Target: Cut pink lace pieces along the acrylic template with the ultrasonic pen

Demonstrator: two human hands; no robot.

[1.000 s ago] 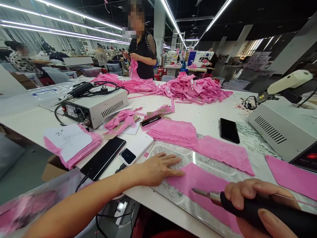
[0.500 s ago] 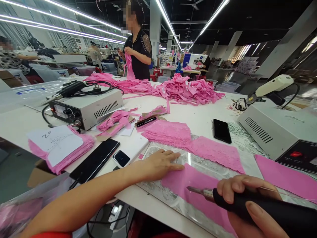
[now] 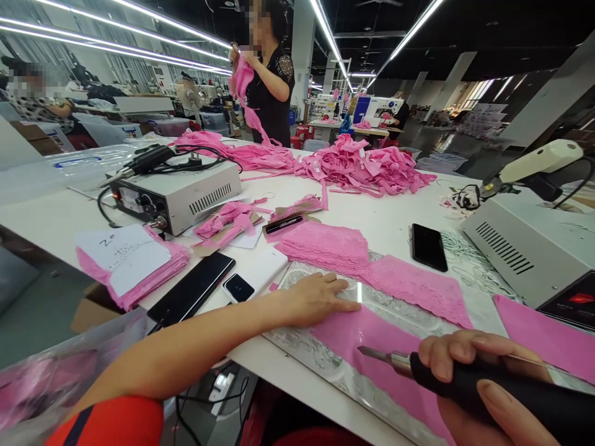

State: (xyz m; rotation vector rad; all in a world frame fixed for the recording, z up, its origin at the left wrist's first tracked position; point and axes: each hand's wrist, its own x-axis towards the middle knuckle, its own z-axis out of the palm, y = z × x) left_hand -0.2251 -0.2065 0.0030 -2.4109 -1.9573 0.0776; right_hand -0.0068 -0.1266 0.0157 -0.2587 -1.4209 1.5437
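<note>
My left hand (image 3: pixel 320 299) lies flat with its fingers spread, the fingertips at the upper left corner of a pink fabric piece (image 3: pixel 381 350). This fabric rests on a clear plate over a grey patterned board (image 3: pixel 344 381). My right hand (image 3: pixel 483 365) is wrapped round a thick black handheld tool (image 3: pixel 493 387) with a pointed metal tip. The tip is over the fabric, to the right of my left hand; whether it touches cannot be made out. Just beyond lie a pink lace piece (image 3: pixel 421 291) and a stack of pink lace pieces (image 3: pixel 323 248).
Grey power boxes stand left (image 3: pixel 199 192) and right (image 3: pixel 534 241). Two phones (image 3: pixel 193 291) (image 3: pixel 428 248), a black marker (image 3: pixel 283 224) and a pink fabric stack under paper (image 3: pixel 134 260) lie around. Behind a pink heap (image 3: pixel 362 167), a person (image 3: pixel 269 87) holds pink fabric.
The view has shifted slightly, so the table items appear further right. My hands keep about the same place on the fabric. The person opposite has raised the pink fabric higher.
</note>
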